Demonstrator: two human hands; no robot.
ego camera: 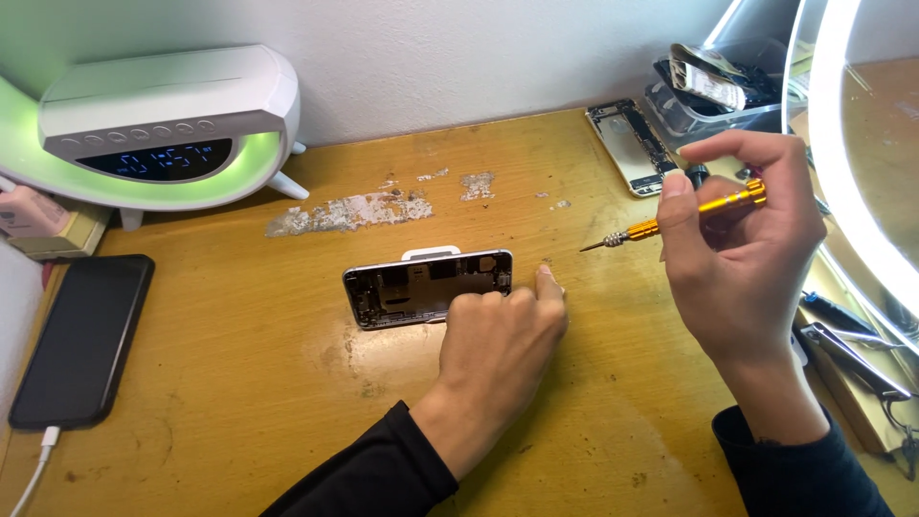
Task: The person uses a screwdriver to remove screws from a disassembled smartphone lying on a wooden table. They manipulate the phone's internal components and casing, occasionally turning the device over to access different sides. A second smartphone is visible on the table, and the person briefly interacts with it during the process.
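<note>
An opened phone body (412, 287) with bare circuit parts lies flat in the middle of the wooden desk (239, 383). My left hand (503, 340) rests on its near right corner, fingers curled, index finger pressed to the desk just right of the phone. My right hand (742, 254) is raised to the right and grips a small gold screwdriver (680, 218). The screwdriver's thin tip points left, hovering above the desk a short way from the phone's right end.
A white clock lamp (158, 124) glowing green stands at the back left. A black phone (81, 340) on a white cable lies at the left edge. A second stripped phone frame (632, 146), a clear tray (713, 91), a ring light (852, 153) and hand tools (852, 349) crowd the right.
</note>
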